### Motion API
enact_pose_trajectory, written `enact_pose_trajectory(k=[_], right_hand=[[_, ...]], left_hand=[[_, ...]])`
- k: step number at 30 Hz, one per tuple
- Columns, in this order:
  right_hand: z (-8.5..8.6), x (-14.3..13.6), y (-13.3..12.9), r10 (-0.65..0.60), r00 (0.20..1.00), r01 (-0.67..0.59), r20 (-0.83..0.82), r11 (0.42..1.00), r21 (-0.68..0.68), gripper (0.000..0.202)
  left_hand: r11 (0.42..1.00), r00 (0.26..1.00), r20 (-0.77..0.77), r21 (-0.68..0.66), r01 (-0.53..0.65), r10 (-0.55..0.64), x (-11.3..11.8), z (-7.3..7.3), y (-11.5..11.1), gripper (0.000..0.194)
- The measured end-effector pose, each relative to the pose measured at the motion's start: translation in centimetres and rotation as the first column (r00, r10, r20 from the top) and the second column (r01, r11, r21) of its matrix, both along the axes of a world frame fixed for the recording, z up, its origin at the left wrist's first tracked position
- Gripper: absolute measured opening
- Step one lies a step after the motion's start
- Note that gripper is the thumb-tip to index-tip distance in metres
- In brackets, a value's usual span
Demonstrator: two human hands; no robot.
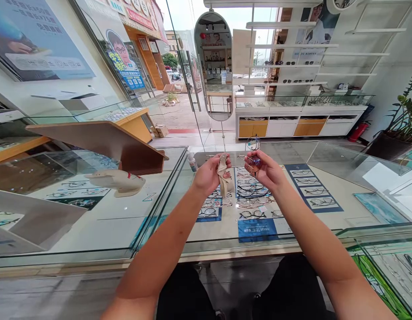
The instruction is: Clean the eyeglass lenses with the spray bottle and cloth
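Note:
Above the glass counter, my left hand (209, 174) is closed on a crumpled beige cloth (223, 178), whose end hangs down below the fingers. To its right, my right hand (266, 170) pinches a pair of round, thin-framed eyeglasses (254, 143). One lens sticks up above the fingers and the other is partly covered by them. Cloth and eyeglasses are apart. A small white bottle (192, 162) stands on the counter just left of my left hand. Rows of eyeglasses (252, 214) lie under the glass below both hands.
The glass counter (206, 244) spans the front. A brown wooden stand (126, 146) and a beige cloth-like item (117, 181) are on the left. An oval mirror (214, 66) rises beyond the counter. More framed eyewear (314, 186) lies in the case on the right.

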State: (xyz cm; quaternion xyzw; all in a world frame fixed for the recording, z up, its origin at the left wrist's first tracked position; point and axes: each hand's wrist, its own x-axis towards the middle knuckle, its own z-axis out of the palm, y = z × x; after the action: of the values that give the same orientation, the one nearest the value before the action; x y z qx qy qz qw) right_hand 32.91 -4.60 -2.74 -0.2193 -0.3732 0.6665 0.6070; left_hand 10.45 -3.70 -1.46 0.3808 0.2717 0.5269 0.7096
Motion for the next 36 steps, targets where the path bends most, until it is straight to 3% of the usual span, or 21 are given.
enact_pose_trajectory(k=[19,23,26,29,36], right_hand=[[0.2,-0.4,-0.4,0.037,0.999,-0.037,-0.032,0.999,0.002,0.035],[0.3,-0.5,-0.5,0.052,0.998,-0.052,-0.037,0.999,0.0,0.037],[0.4,-0.6,-0.7,0.064,0.998,-0.064,-0.021,0.998,0.004,0.037],[0.5,-0.9,-0.8,0.058,0.998,-0.058,0.001,0.998,0.018,0.038],[0.5,-1.5,-1.3,0.088,0.994,-0.092,0.065,0.994,0.065,0.04]], left_hand=[[0.992,0.992,-0.104,0.111,-0.055,0.067,-0.2,-1.1,0.4,0.05],[0.991,0.986,-0.116,0.086,-0.107,0.116,0.0,-1.3,0.4,0.04],[0.998,0.996,-0.07,0.026,-0.057,0.059,0.1,-1.0,0.3,0.029],[0.998,0.998,-0.051,0.035,-0.045,0.047,0.3,-0.8,0.0,0.033],[0.955,0.959,-0.077,0.141,-0.26,0.272,1.5,-1.3,-0.7,0.052]])
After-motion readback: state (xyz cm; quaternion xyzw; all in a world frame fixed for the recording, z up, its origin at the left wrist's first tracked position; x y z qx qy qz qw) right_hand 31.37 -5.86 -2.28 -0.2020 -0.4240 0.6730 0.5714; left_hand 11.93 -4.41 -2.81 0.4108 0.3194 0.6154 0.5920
